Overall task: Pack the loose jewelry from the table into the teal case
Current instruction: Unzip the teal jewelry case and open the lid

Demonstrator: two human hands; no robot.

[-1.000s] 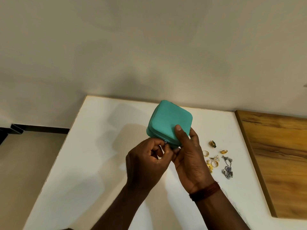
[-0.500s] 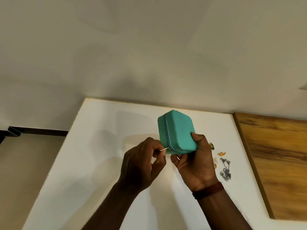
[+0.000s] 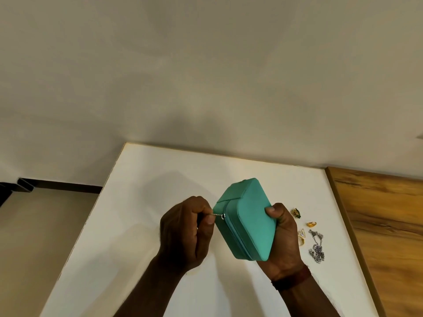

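My right hand (image 3: pixel 282 243) grips the teal case (image 3: pixel 248 218) from its right side and holds it tilted on edge above the white table (image 3: pixel 142 202). My left hand (image 3: pixel 185 229) pinches the thin metal zipper pull (image 3: pixel 218 215) on the case's left side, near its upper corner. The zipper runs down along the side seam. Loose jewelry lies on the table right of my right hand: a green-and-gold ring (image 3: pixel 296 212), a gold ring (image 3: pixel 311 224), a triangular gold earring (image 3: pixel 302 233) and a silver chain piece (image 3: pixel 317 247). My right hand hides part of the jewelry.
A wooden surface (image 3: pixel 384 225) borders the table on the right. A plain wall (image 3: pixel 206 76) rises behind the table. The table's left edge drops to a beige floor (image 3: pixel 34 236).
The case has been turned further on edge in my right hand. My left hand has drawn the zipper pull along the seam toward the upper corner.
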